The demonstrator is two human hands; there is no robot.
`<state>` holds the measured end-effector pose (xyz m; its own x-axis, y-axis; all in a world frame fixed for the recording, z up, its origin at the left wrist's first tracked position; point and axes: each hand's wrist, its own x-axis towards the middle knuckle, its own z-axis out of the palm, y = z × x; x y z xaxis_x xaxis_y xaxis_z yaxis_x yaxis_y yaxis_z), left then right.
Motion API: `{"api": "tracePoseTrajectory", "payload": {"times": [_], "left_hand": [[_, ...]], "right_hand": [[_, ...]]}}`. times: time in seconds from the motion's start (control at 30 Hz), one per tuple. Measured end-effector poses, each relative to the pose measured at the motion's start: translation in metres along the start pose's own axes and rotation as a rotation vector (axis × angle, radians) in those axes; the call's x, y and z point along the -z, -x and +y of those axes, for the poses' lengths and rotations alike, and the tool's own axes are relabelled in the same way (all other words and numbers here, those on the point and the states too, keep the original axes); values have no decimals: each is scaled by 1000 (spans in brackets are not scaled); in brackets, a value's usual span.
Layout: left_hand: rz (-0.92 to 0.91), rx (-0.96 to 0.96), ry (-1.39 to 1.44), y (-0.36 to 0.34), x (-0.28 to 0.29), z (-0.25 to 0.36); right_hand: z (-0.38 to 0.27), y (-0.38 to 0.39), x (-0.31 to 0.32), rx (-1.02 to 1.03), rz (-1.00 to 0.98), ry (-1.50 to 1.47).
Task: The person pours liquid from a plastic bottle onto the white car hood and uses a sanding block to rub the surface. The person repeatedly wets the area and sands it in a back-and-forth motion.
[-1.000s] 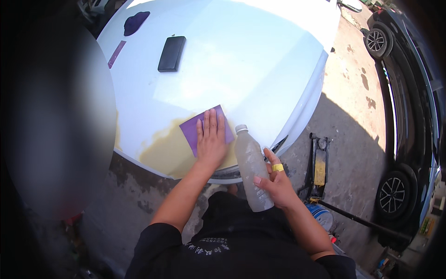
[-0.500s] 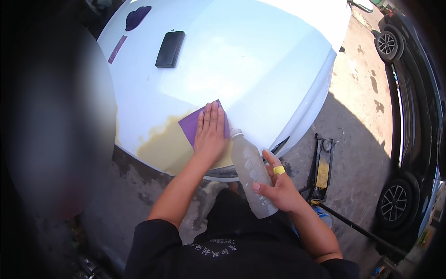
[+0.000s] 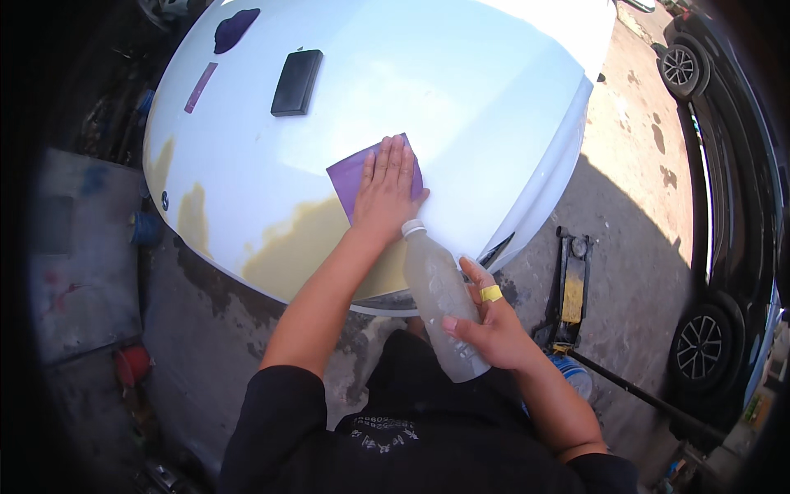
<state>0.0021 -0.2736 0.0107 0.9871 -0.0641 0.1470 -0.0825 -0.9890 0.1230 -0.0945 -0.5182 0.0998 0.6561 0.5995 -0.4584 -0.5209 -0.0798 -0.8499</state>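
Observation:
My left hand [image 3: 385, 198] lies flat, fingers stretched out, on a purple sheet of sandpaper [image 3: 347, 179]. Under the sheet is a white car hood [image 3: 485, 107], just beyond a yellowish bare patch [image 3: 300, 247] along its near edge. In my right hand [image 3: 498, 329] is a cloudy plastic bottle [image 3: 440, 284] with a white cap, my thumb and fingers wrapped round its lower half. The bottle tilts, its capped end by my left wrist. A yellow band circles one right finger. My left palm hides part of the sheet.
On the hood rest a black block [image 3: 298, 82], a narrow purple strip [image 3: 201, 88] and a dark purple piece [image 3: 236, 30]. A floor jack [image 3: 573, 284] with a long handle stands at the right. Beyond it is a dark car [image 3: 724, 206]. A red container [image 3: 132, 365] sits lower left.
My left hand and the sandpaper have slid farther up the hood and slightly right. The large blurred grey shape at the left has gone from view. My right hand still grips the bottle.

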Motion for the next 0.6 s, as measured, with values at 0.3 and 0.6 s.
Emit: {"api": "tracePoseTrajectory", "payload": {"times": [0.3,0.6], "left_hand": [[-76,-58,-2,11,8,-13],[-134,-111,-88,38,14,-49]], "right_hand": [[1,1,-15,20,-7,-70],[6,4,-17,30,35,-42]]}}
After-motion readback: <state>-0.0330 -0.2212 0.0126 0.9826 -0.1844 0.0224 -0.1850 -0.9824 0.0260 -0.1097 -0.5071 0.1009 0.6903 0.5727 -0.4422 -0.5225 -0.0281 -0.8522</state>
